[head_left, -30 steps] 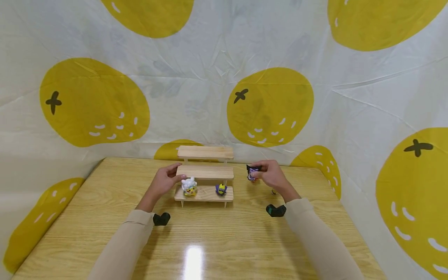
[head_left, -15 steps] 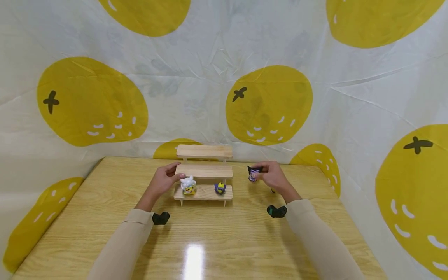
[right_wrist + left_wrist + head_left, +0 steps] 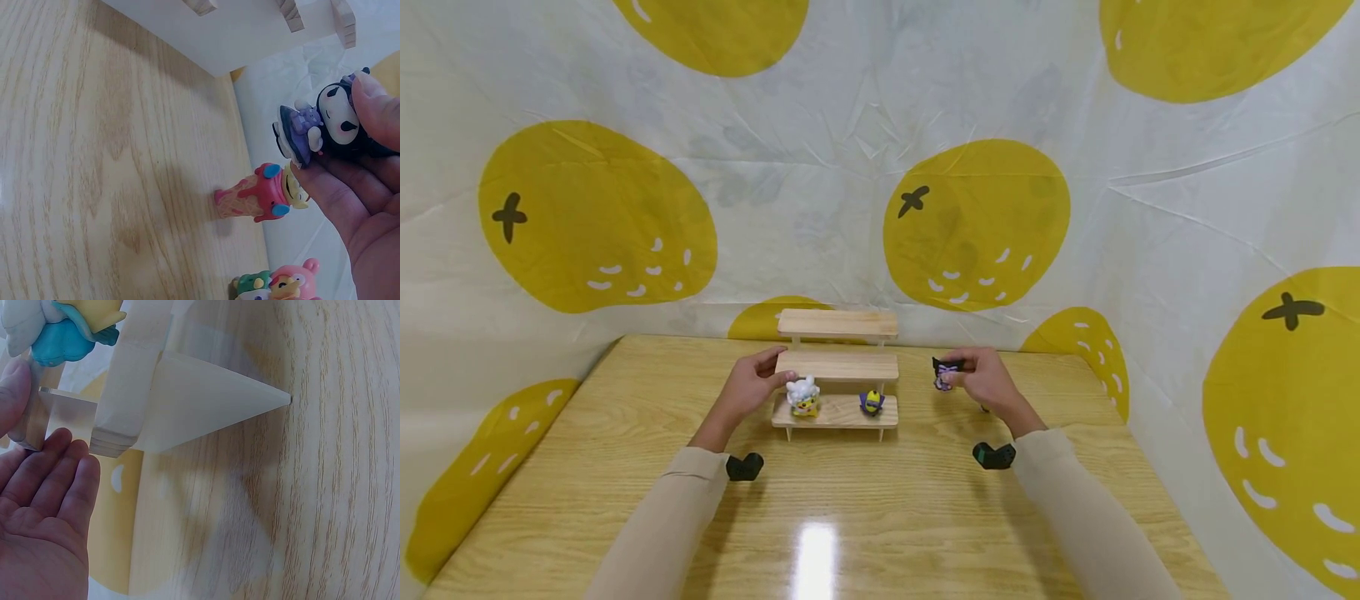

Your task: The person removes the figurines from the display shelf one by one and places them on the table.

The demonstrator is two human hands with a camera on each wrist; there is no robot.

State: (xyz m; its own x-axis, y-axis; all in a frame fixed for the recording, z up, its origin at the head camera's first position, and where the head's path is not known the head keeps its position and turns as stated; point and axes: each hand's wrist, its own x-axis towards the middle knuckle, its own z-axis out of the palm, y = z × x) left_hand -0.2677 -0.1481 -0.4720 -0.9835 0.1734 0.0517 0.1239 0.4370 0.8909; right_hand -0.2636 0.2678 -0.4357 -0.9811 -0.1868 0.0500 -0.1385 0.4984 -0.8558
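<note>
Reaches in tan sleeves (image 3: pixel 662 508) over a wood-grain table (image 3: pixel 880 525), with a black device (image 3: pixel 745 468) at each wrist. Risks toppling, through any stray nudge of the left thumb, a white-hooded yellow figurine (image 3: pixel 803 398) just beside it on the lowest tier (image 3: pixel 838 412); seems less likely to upset a small yellow figurine in purple (image 3: pixel 872 403), near that tier's right end. Could also drag the three-tier wooden display stand (image 3: pixel 838 367) askew with too hard a pull on one end. Grips that stand by its middle tier with the left hand (image 3: pixel 750 387), thumb at the front, fingers only slightly bent at the left end. Pinches a Kuromi figurine (image 3: pixel 946 377) between thumb and fingers of the right hand (image 3: pixel 988 386), roughly upright, clear of the table and apart from the stand, to its right. Could lose it to a slack pinch, or, in dipping too low, knock over an ice-cream-cone figurine (image 3: pixel 259 195) near the fingertips. Includes a pink figurine (image 3: pixel 297 281), partly cut off, and, farthest back, a white cloth (image 3: pixel 820 225) printed with yellow fruit.
</note>
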